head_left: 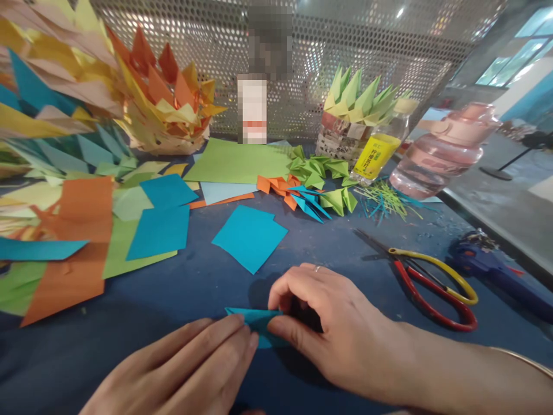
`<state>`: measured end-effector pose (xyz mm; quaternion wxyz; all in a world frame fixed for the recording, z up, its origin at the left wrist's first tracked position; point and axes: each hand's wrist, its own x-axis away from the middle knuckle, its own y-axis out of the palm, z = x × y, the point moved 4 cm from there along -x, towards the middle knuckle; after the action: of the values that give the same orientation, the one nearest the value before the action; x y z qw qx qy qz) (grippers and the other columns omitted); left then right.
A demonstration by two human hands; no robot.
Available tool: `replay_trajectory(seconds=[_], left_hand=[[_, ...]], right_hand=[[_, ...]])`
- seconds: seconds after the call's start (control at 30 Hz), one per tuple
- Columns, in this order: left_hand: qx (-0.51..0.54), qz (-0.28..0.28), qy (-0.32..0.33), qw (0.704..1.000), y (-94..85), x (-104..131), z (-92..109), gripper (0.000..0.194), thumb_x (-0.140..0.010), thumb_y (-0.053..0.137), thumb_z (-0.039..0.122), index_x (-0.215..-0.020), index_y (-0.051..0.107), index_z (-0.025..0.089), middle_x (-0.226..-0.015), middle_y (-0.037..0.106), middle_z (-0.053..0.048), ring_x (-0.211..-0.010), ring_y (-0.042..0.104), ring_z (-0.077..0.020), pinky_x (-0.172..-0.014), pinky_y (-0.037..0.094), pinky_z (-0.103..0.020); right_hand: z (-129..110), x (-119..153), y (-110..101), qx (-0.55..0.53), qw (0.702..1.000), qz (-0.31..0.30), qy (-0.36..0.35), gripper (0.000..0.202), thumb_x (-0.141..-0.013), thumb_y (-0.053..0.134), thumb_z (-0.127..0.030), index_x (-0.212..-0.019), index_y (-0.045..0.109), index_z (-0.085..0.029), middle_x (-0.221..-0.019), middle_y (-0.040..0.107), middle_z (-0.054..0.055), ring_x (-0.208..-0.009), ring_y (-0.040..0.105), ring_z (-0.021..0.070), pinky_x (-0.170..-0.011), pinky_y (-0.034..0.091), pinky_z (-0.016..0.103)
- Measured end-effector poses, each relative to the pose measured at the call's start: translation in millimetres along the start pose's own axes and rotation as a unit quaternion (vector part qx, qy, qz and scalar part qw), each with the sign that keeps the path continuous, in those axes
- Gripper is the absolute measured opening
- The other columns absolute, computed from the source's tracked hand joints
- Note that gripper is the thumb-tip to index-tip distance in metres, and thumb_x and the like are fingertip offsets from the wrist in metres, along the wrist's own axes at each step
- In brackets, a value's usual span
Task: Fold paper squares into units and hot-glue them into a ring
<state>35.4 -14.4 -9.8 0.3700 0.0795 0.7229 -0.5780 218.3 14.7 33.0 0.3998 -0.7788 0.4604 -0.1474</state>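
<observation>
A small folded piece of blue paper (264,331) lies near the table's front edge between my two hands. My left hand (181,369) presses on its left part with fingers held together. At its right end, my right hand (328,323) pinches the paper between thumb and curled fingers. Just beyond my hands lie blue paper squares (250,236), slightly fanned. Farther back, folded green pieces (317,167), orange pieces (280,187) and blue pieces (309,203) form a small pile.
Scissors (404,262) with red and yellow handles and a blue glue gun (496,265) lie at right. Bottles (436,158) and a green-topped basket (341,135) stand behind. Orange paper (84,230) and folded paper bowls (173,127) fill the left.
</observation>
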Motion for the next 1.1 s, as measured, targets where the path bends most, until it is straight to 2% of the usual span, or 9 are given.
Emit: replay_trajectory(seconds=[0.1,0.2,0.33,0.47,0.57,0.67,0.73,0.87,1.1], left_hand=[[0.008,0.002,-0.007,1.000,-0.9,0,0,0.025,-0.095,0.051,0.027,-0.107,0.069,0.014,-0.106,0.072,-0.003,-0.099,0.068,-0.0173,-0.096,0.052,-0.027],[0.012,0.006,-0.013,1.000,-0.8,0,-1,0.024,-0.093,0.053,0.024,-0.107,0.070,0.014,-0.108,0.071,-0.003,-0.099,0.068,-0.0174,-0.100,0.049,-0.027],[0.001,-0.002,-0.003,1.000,-1.1,1,-1,0.024,-0.092,0.056,0.022,-0.110,0.069,0.015,-0.111,0.071,-0.004,-0.102,0.067,-0.0186,-0.104,0.047,-0.029],[0.006,-0.006,-0.009,1.000,-4.4,1,-1,0.027,-0.092,0.057,0.026,-0.115,0.068,0.018,-0.116,0.069,-0.002,-0.099,0.069,-0.0186,-0.094,0.055,-0.028],[0.009,-0.004,-0.012,1.000,-4.7,-1,0,0.026,-0.092,0.056,0.023,-0.115,0.068,0.023,-0.116,0.069,0.002,-0.099,0.069,-0.0153,-0.094,0.054,-0.025],[0.010,0.018,0.003,1.000,-3.9,-3,1,0.023,-0.093,0.054,0.019,-0.107,0.071,0.023,-0.111,0.070,0.005,-0.100,0.066,-0.0118,-0.109,0.042,-0.025],[0.013,0.022,0.007,1.000,-2.7,-4,1,0.023,-0.093,0.052,0.017,-0.103,0.072,0.024,-0.108,0.070,0.006,-0.101,0.064,-0.0099,-0.114,0.034,-0.025],[0.034,0.028,0.011,0.999,-1.6,-6,0,0.021,-0.094,0.052,0.017,-0.095,0.072,0.024,-0.102,0.070,0.007,-0.101,0.063,-0.0079,-0.116,0.031,-0.023],[0.035,0.040,0.015,0.998,-0.3,-9,0,0.023,-0.095,0.049,0.018,-0.096,0.072,0.023,-0.102,0.071,0.007,-0.102,0.062,-0.0073,-0.117,0.029,-0.022]], right_hand=[[-3,-1,-1,-0.037,0.998,-0.033,-0.042,0.023,-0.091,0.045,-0.006,-0.108,0.059,-0.014,-0.091,0.066,0.003,-0.082,0.058,0.0128,-0.081,0.044,0.025],[-4,-3,-3,-0.049,0.988,-0.067,-0.127,0.036,-0.082,0.039,0.005,-0.101,0.064,-0.012,-0.094,0.067,0.005,-0.090,0.060,0.0127,-0.092,0.043,0.027],[2,-5,-3,-0.001,0.980,-0.066,-0.185,0.028,-0.085,0.047,0.001,-0.103,0.066,-0.011,-0.097,0.068,0.007,-0.090,0.059,0.0133,-0.090,0.045,0.028],[1,-4,-4,0.092,0.974,-0.045,-0.201,0.017,-0.093,0.051,-0.009,-0.096,0.067,-0.013,-0.094,0.067,0.006,-0.084,0.056,0.0138,-0.080,0.045,0.027],[-7,0,-5,0.177,0.956,-0.018,-0.234,0.025,-0.096,0.047,-0.012,-0.081,0.067,-0.015,-0.083,0.065,0.003,-0.078,0.052,0.0148,-0.072,0.043,0.029],[-15,5,-6,0.238,0.932,0.016,-0.273,0.036,-0.097,0.041,-0.009,-0.069,0.063,-0.016,-0.075,0.062,0.002,-0.072,0.049,0.0151,-0.065,0.039,0.031],[-18,6,-5,0.253,0.925,0.021,-0.282,0.039,-0.097,0.038,-0.008,-0.067,0.061,-0.017,-0.073,0.060,0.001,-0.070,0.047,0.0149,-0.063,0.038,0.032],[-21,8,-2,0.235,0.928,-0.018,-0.290,0.040,-0.097,0.036,-0.008,-0.066,0.060,-0.018,-0.074,0.061,0.001,-0.069,0.046,0.0142,-0.062,0.037,0.031],[-7,-1,-3,0.122,0.959,-0.128,-0.222,0.013,-0.092,0.057,-0.020,-0.083,0.066,-0.016,-0.085,0.066,0.002,-0.081,0.054,0.0147,-0.073,0.042,0.030]])
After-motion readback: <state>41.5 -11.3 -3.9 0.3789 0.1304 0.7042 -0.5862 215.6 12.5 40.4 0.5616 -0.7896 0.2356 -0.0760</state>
